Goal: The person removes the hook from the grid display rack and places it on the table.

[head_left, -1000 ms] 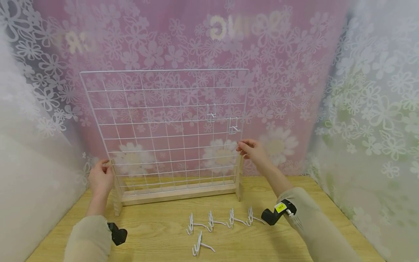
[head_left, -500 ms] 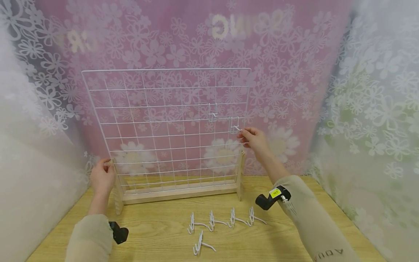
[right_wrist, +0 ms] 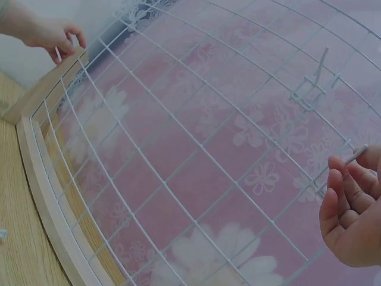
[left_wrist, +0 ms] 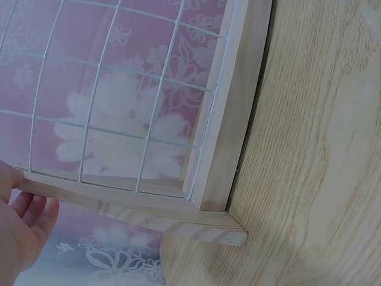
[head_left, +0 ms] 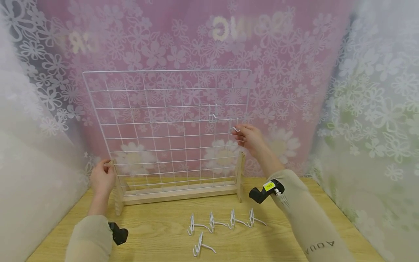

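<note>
A white wire grid panel [head_left: 166,136] stands upright in a wooden base [head_left: 180,195]. My left hand [head_left: 103,176] pinches the top of the base's left upright [left_wrist: 101,205]. At the grid's right side, my right hand [head_left: 250,138] pinches a white wire hook [head_left: 235,128] that hangs on the mesh; the fingers are curled and partly cover it. The prong sticks out past the thumb in the right wrist view. Up and to the left of it, a second white hook [head_left: 213,115] hangs on the grid, apart from my hand.
Several loose white hooks [head_left: 212,222] lie in a row on the wood-patterned table [head_left: 150,233], with another hook [head_left: 200,245] in front of them. A pink floral curtain [head_left: 183,36] hangs behind the grid. Pale sheets [head_left: 383,120] flank both sides.
My right hand has moved up and left from the grid's right edge to the lower hanging hook and taken hold of it. My left hand has stayed on the upright.
</note>
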Motion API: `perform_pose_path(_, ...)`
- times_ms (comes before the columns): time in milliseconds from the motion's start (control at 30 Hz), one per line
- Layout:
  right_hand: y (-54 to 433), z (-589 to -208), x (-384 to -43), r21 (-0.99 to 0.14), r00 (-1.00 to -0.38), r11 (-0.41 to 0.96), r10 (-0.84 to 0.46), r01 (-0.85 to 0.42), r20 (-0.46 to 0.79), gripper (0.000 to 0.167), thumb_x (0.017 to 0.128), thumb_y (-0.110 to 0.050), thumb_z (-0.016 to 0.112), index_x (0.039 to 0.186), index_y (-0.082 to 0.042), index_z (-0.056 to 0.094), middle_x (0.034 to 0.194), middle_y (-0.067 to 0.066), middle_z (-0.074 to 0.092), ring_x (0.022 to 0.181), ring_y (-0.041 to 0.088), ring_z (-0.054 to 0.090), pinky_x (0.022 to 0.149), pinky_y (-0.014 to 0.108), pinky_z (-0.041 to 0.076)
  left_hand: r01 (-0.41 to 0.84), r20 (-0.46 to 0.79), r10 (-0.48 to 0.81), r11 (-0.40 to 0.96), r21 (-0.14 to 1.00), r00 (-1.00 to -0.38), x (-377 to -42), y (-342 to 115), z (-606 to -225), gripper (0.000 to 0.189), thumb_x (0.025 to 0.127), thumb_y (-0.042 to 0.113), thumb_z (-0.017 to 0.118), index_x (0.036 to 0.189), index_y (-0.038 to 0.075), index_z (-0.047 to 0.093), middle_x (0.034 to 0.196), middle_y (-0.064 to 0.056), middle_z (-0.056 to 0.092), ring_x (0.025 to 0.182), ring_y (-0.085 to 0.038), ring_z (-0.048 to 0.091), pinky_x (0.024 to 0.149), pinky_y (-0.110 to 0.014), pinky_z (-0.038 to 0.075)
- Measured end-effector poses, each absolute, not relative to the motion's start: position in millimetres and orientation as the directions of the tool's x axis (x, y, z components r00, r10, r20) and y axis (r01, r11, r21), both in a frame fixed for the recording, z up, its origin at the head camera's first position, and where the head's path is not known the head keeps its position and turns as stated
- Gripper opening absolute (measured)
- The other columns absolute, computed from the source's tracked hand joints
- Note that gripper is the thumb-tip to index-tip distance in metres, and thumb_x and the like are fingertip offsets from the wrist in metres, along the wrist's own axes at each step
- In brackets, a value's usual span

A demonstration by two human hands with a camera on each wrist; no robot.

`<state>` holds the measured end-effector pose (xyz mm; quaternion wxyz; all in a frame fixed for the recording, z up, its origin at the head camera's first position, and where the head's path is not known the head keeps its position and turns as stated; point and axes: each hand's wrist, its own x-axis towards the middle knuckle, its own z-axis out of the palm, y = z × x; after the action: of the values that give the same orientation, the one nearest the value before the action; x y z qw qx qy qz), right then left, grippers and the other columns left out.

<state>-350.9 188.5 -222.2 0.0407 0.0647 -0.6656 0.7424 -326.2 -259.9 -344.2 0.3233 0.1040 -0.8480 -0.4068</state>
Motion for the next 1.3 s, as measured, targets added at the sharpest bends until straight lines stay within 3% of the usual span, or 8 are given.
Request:
perform_pose_path(200, 189, -221, -354, -0.971, -0.995, -0.224, -0.035, -0.086, 0.096, 0.017, 0.094, -0.010, 0.052, 0.110, -0.002, 0.053, 0.074, -0.005, 0.065, 0.067, 0.006, 0.057, 0.064, 0.019, 0.045, 0.085, 0.467, -0.430, 0.659, 0.748, -0.773, -326, -261, -344, 0.031, 0.093, 0.006, 0.044, 0.120, -0.007, 0.050, 0.090, -0.026, 0.054, 0.079, -0.037, 0.050, 0.065, -0.043, 0.038)
perform_pose_path(500, 191, -214, -353, -0.958, -0.996, -0.275, -0.022, -0.079, 0.089, 0.039, 0.094, -0.004, 0.050, 0.131, 0.005, 0.042, 0.074, -0.004, 0.065, 0.065, 0.006, 0.056, 0.061, 0.017, 0.044, 0.076, 0.458, -0.415, 0.671, 0.738, -0.786, -327, -261, -345, 0.033, 0.094, 0.006, 0.043, 0.124, -0.007, 0.048, 0.091, -0.024, 0.052, 0.081, -0.037, 0.050, 0.067, -0.044, 0.037)
perform_pose_path(667, 197, -207, -348, -0.943, -0.994, -0.321, -0.025, -0.093, 0.106, 0.029, 0.094, -0.004, 0.051, 0.122, 0.000, 0.048, 0.076, -0.001, 0.065, 0.065, 0.008, 0.056, 0.060, 0.018, 0.045, 0.084, 0.461, -0.412, 0.668, 0.740, -0.786, -327, -260, -344, 0.033, 0.094, 0.005, 0.043, 0.124, -0.007, 0.048, 0.092, -0.025, 0.053, 0.081, -0.037, 0.050, 0.067, -0.044, 0.038)
perform_pose_path(1033, 212, -208, -336, -0.970, -0.982, -0.193, -0.084, -0.150, 0.169, 0.022, 0.094, -0.008, 0.052, 0.116, -0.005, 0.055, 0.083, -0.002, 0.064, 0.076, 0.011, 0.057, 0.069, 0.022, 0.044, 0.086, 0.468, -0.420, 0.665, 0.741, -0.778, -327, -260, -345, 0.033, 0.093, 0.004, 0.043, 0.123, -0.007, 0.049, 0.093, -0.027, 0.052, 0.084, -0.039, 0.049, 0.071, -0.048, 0.038)
perform_pose_path(1300, 223, -219, -329, -0.980, -0.972, -0.085, -0.134, -0.182, 0.192, 0.026, 0.094, -0.007, 0.052, 0.119, 0.001, 0.051, 0.084, -0.002, 0.064, 0.077, 0.012, 0.056, 0.069, 0.024, 0.045, 0.087, 0.476, -0.424, 0.670, 0.737, -0.771, -327, -260, -344, 0.031, 0.092, 0.004, 0.044, 0.121, -0.007, 0.049, 0.091, -0.027, 0.053, 0.083, -0.039, 0.049, 0.071, -0.047, 0.037)
